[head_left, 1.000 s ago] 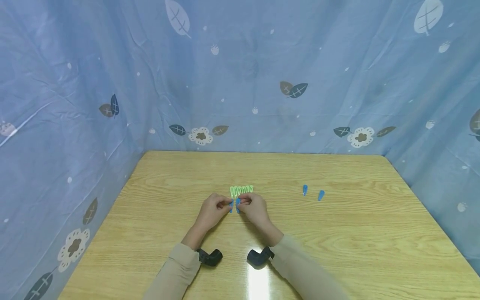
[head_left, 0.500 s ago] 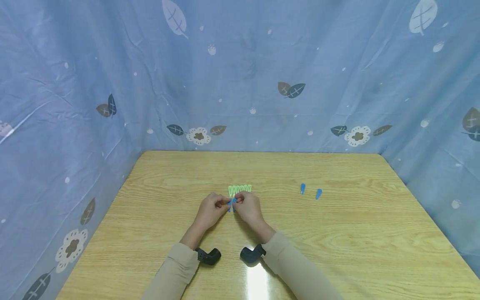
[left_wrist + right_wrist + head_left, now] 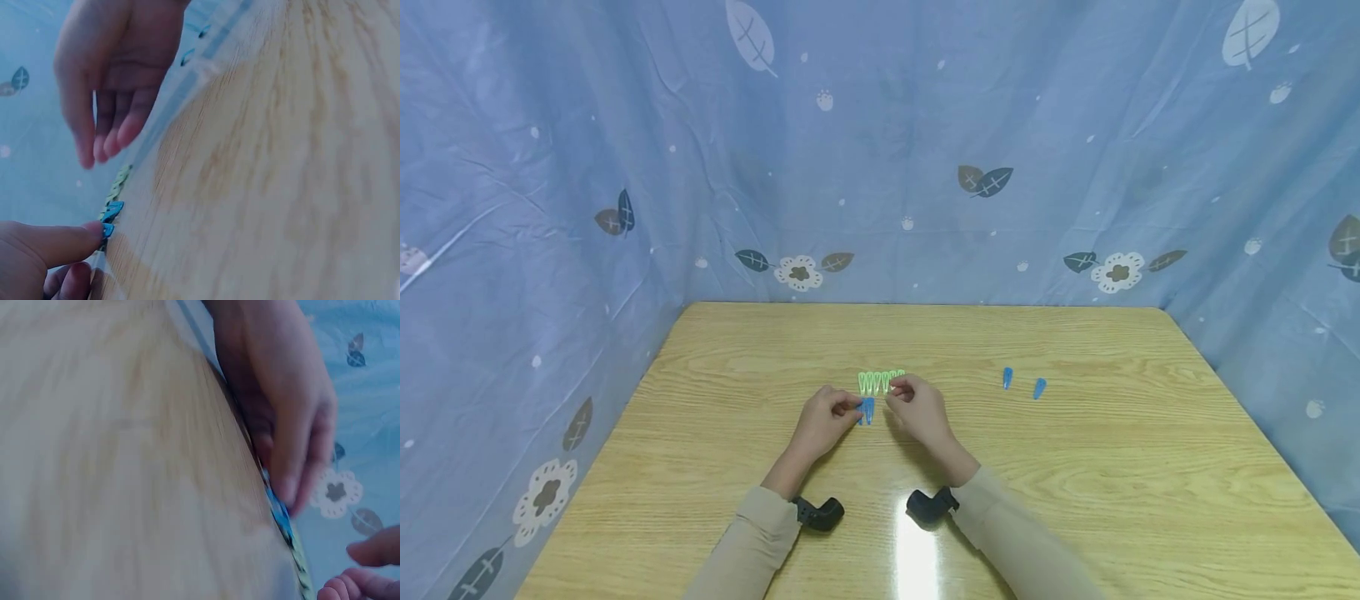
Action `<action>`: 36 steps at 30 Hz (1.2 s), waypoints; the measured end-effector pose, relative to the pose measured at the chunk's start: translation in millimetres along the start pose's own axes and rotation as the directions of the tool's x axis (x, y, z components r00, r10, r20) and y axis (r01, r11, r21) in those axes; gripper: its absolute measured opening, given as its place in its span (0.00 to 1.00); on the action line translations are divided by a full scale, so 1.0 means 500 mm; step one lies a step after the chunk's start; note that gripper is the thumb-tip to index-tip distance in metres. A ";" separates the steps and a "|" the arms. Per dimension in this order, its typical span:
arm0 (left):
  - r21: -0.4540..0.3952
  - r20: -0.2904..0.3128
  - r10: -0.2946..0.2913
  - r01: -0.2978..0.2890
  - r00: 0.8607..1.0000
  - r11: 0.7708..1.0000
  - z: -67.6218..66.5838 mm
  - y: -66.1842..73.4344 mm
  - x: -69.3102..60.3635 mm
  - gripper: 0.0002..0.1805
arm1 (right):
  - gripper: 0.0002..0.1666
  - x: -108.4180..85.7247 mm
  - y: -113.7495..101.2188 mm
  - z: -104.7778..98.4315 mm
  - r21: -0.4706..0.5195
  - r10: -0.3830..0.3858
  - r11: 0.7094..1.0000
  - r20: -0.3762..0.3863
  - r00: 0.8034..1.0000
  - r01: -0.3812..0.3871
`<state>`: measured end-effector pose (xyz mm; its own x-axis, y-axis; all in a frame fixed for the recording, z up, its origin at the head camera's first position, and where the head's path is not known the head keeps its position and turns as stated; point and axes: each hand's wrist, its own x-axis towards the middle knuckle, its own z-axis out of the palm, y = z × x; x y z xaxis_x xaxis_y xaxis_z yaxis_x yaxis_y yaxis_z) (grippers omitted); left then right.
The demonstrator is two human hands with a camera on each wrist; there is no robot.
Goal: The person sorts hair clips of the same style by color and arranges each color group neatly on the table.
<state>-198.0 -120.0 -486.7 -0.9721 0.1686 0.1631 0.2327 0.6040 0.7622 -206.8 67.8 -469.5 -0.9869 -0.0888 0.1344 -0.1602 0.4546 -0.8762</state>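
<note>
Two blue snap hair clips lie side by side on the table, just below a row of several green hair clips (image 3: 869, 383). My left hand (image 3: 823, 419) pinches the left blue clip (image 3: 109, 230) between thumb and fingers, which partly cover it. The right blue clip (image 3: 869, 410) lies uncovered beside it. Just to the right, my right hand (image 3: 922, 412) hovers apart from the blue clips, thumb and fingers bent loosely around nothing. It partly hides the right end of the green row. In the left wrist view the right hand (image 3: 122, 75) hangs with fingers parted from the thumb.
Two more blue hair clips, one nearer (image 3: 1007, 378) and one farther right (image 3: 1040, 389), lie apart on the wooden table (image 3: 1112, 467). A blue patterned curtain (image 3: 895, 150) surrounds the table's back and sides. Black wrist cameras sit at both cuffs.
My right hand slid a blue hair clip left against the one at my left hand, let go of it and drew back to the right. The left hand stayed in place.
</note>
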 end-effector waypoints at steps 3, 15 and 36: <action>0.004 -0.003 0.000 0.000 1.000 1.000 0.002 -0.001 0.000 0.09 | 0.16 -0.003 0.006 -0.034 0.040 -0.013 0.999 0.004 1.000 0.013; -0.007 -0.006 0.016 -0.016 1.000 1.000 0.004 -0.005 -0.001 0.08 | 0.23 -0.011 0.073 -0.175 0.070 -0.034 0.997 -0.031 0.999 0.036; -0.012 0.003 -0.006 0.006 1.000 1.000 0.004 -0.009 -0.004 0.08 | 0.24 -0.044 0.173 -0.337 0.077 0.207 0.978 -0.310 0.928 -0.192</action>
<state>-197.0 -121.5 -491.6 -0.9734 0.1675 0.1562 0.2262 0.5958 0.7706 -201.6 258.4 -470.4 -0.9540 0.2867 0.0873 0.0342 0.3936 -0.9187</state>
